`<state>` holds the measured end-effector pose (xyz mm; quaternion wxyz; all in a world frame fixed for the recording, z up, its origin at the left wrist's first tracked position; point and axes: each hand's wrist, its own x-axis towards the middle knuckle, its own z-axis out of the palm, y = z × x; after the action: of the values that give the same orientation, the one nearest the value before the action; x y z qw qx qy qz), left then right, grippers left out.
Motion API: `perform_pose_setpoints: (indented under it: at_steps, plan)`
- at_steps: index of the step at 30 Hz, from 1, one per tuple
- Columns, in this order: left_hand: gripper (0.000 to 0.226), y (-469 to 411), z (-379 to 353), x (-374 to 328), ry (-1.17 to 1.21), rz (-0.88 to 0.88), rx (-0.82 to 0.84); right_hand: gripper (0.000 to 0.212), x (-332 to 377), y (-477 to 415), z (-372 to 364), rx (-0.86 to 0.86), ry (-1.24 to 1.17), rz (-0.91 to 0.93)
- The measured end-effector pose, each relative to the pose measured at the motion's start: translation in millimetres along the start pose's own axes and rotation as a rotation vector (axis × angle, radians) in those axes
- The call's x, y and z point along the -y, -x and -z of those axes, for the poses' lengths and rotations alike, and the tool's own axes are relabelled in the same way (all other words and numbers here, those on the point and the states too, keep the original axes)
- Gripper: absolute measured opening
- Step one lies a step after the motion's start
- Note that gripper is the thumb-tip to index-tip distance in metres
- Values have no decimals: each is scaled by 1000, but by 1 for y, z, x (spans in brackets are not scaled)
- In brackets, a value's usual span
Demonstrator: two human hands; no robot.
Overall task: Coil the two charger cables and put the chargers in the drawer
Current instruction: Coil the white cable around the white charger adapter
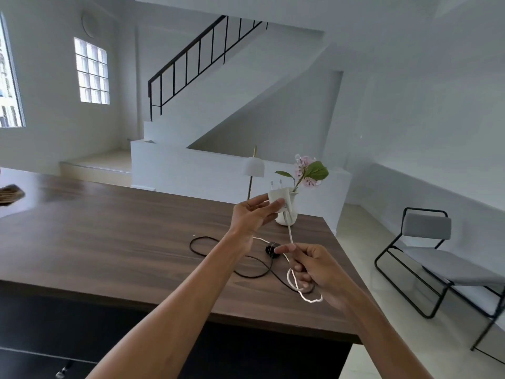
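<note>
White charger (278,199) is held up over the far right part of the counter (109,242), prongs up; left hand (252,214) pinches it between thumb and fingers. White cable (290,232) drops from it to the right hand (314,266); thumb and forefinger pinch it, with a loop or so hanging round the curled fingers; I'd say the coil is barely begun. Black charger (272,249) and black cable (191,246) lie loose on the counter just below the hands, uncoiled.

Risks as I read it:
- white tail hangs right over the black cable; winding could snag it and drag the black charger toward the right edge;
- vase (293,206) with a flower stands just behind the left hand; a wide sweep could tip it;
- loops sit loosely on the fingers; a slack pinch lets them slip off.

Drawer: can't tell which; only a dark front shows under the near edge.
</note>
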<state>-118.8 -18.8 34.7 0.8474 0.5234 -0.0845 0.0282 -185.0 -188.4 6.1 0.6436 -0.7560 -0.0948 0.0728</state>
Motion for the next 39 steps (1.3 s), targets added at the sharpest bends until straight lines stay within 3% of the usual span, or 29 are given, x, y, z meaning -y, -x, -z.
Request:
perform_pose_setpoints:
  at_steps: [8,13,18,21,27,35,39]
  plan:
    - [41,10,-11,-2,-92,-39,-80,34,33,25,-13,21,233,-94]
    - [30,9,-6,0,-515,-229,-196,30,65,29,6,25,261,-178]
    - [31,11,-3,-5,-706,-294,-256,25,107,30,25,-21,542,-108]
    - [26,15,-4,-5,-895,-340,-245,20,137,32,33,-139,718,42]
    - [27,25,-3,-15,-908,-330,-31,18,181,18,58,-401,896,395]
    - [30,30,-9,-39,-1006,-333,251,22,186,-9,54,-361,858,597]
    - [29,40,-10,-52,-876,-289,454,25,180,-21,51,-382,830,645]
